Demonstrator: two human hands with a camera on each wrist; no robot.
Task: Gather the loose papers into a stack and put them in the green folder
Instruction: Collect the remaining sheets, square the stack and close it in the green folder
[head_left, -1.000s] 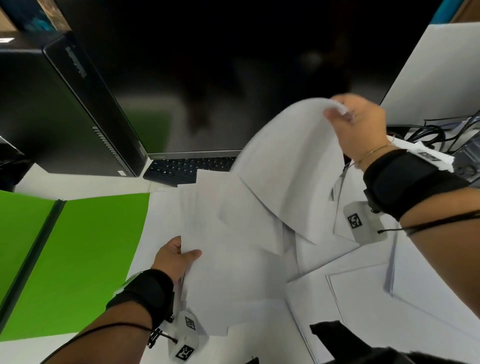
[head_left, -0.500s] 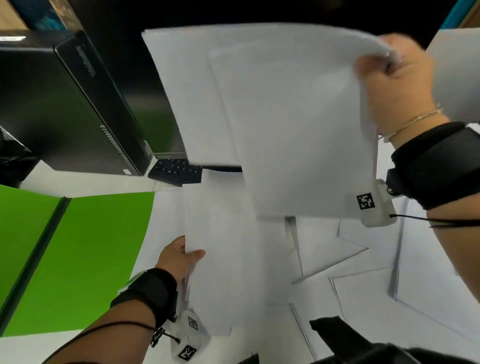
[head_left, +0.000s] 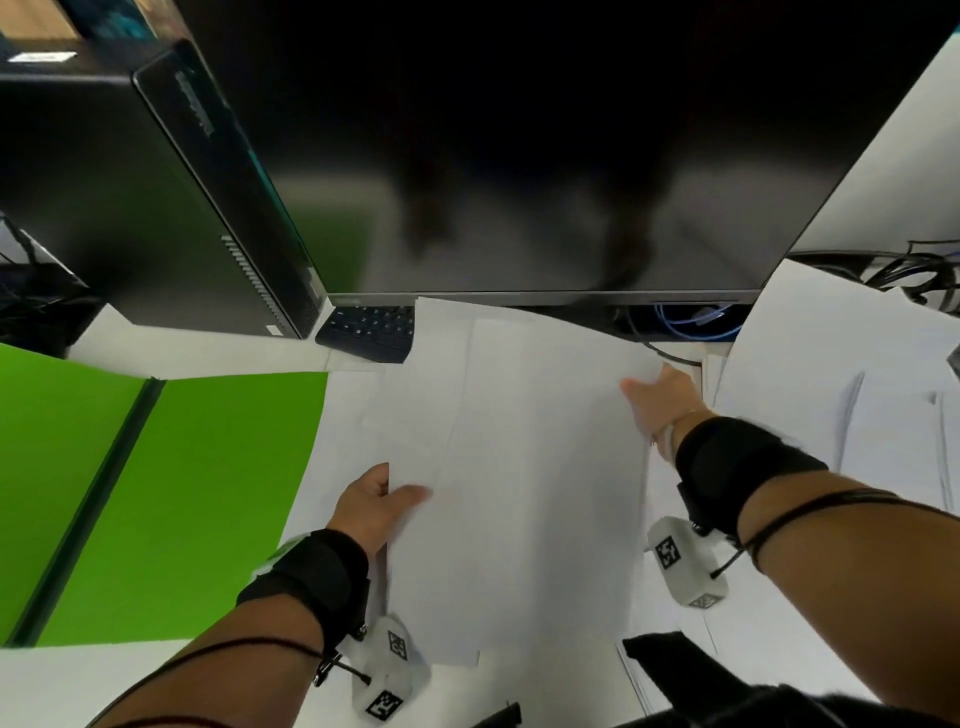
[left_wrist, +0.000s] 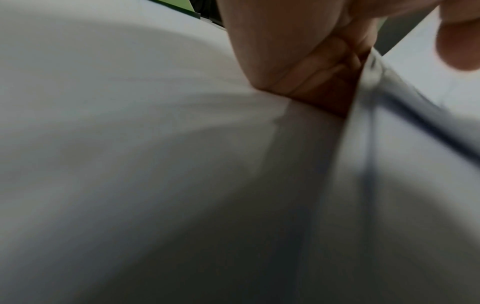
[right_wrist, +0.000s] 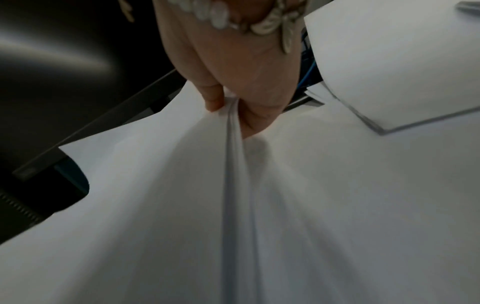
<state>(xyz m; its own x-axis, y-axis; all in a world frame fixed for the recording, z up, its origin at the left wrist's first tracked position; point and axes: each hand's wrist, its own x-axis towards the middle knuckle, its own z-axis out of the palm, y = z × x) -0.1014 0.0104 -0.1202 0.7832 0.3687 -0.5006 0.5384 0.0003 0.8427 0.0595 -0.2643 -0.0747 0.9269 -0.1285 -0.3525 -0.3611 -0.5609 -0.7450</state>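
Note:
White sheets of paper (head_left: 524, 467) lie overlapped in the middle of the desk. My left hand (head_left: 384, 501) grips their left edge, thumb on top and fingers underneath; the left wrist view shows the paper edge (left_wrist: 363, 115) caught between thumb and fingers. My right hand (head_left: 657, 397) pinches the right edge of the sheets (right_wrist: 231, 156) between thumb and fingers (right_wrist: 255, 121). The green folder (head_left: 171, 488) lies open flat at the left, with its dark spine running diagonally. More loose papers (head_left: 831, 395) lie at the right.
A dark monitor (head_left: 519, 156) stands right behind the papers, with a black keyboard (head_left: 369, 330) under it. A black computer tower (head_left: 145, 197) stands at the back left. Cables (head_left: 691, 319) lie at the back right. A dark object (head_left: 691, 654) sits at the near edge.
My right hand has brought the raised sheets down from in front of the monitor onto the pile held by my left hand. The left hand has kept its place at the left edge.

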